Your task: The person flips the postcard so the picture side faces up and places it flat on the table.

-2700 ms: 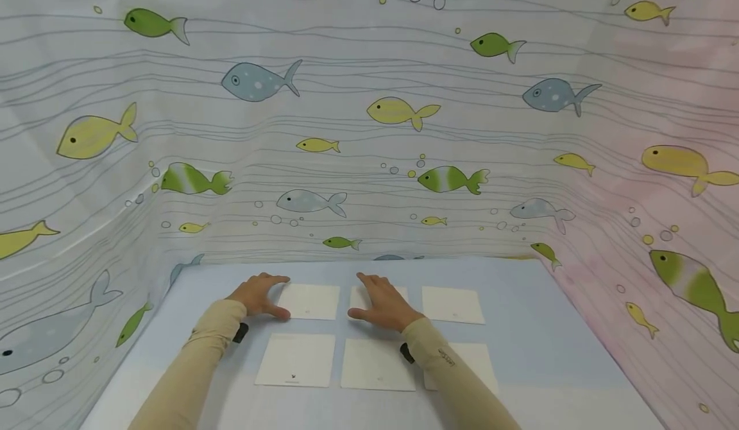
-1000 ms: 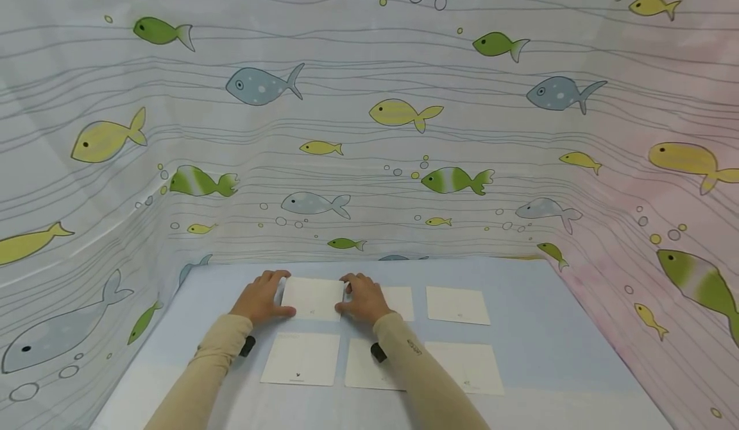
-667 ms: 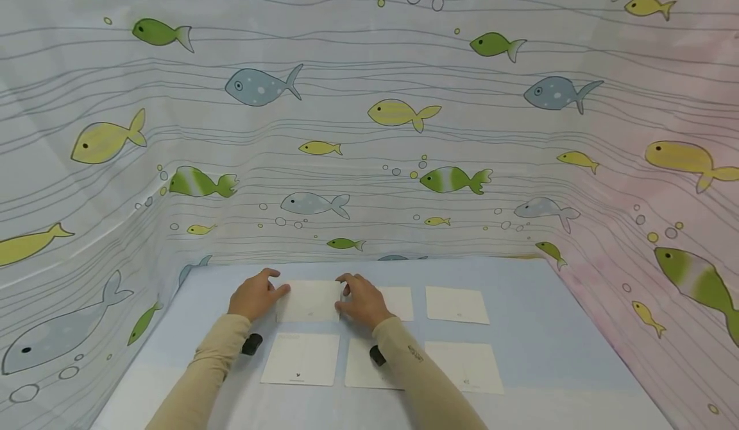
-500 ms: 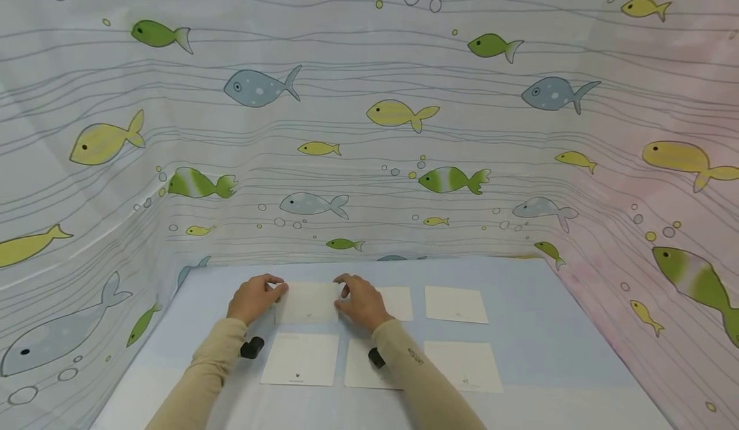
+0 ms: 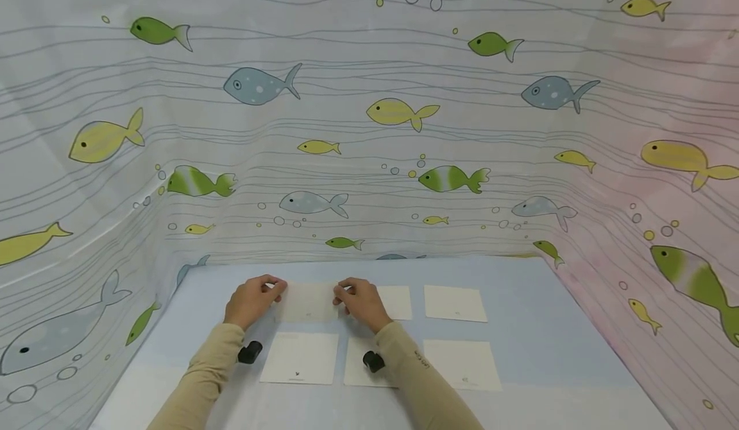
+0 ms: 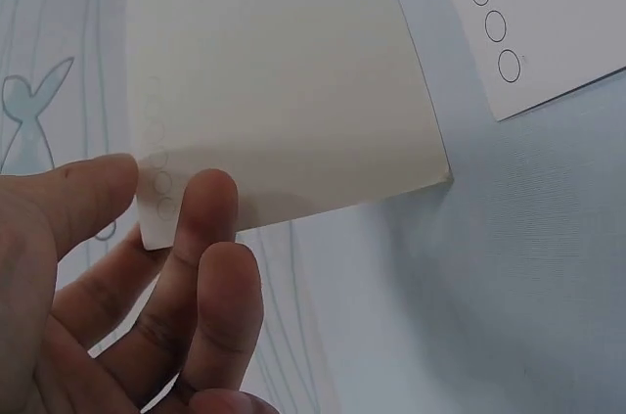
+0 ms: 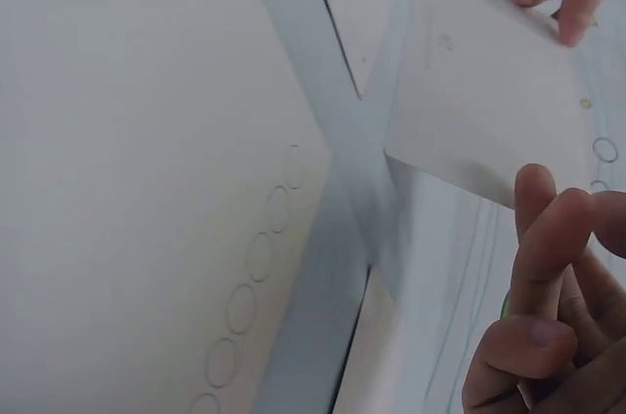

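Note:
A white postcard (image 5: 308,303) stands tilted up at the back left of the table in the head view. My left hand (image 5: 251,301) pinches its upper left corner between thumb and fingers. At the upper right corner my right hand (image 5: 364,303) pinches with curled fingers. The left wrist view shows a row of printed circles along an edge of the postcard (image 6: 293,91), near the thumb. In the right wrist view the postcard (image 7: 479,81) slants between both hands, its lower edge close over the table.
Other white postcards lie flat in two rows: the nearest left postcard (image 5: 299,358), a back right postcard (image 5: 455,304) and a front right postcard (image 5: 462,364) among them. The pale blue table (image 5: 548,327) ends at a fish-print curtain (image 5: 358,64).
The left hand has shifted from the postcard's left side to its upper corner. The right hand has come left from the neighbouring postcard to this one's upper right corner. The postcard has tilted up.

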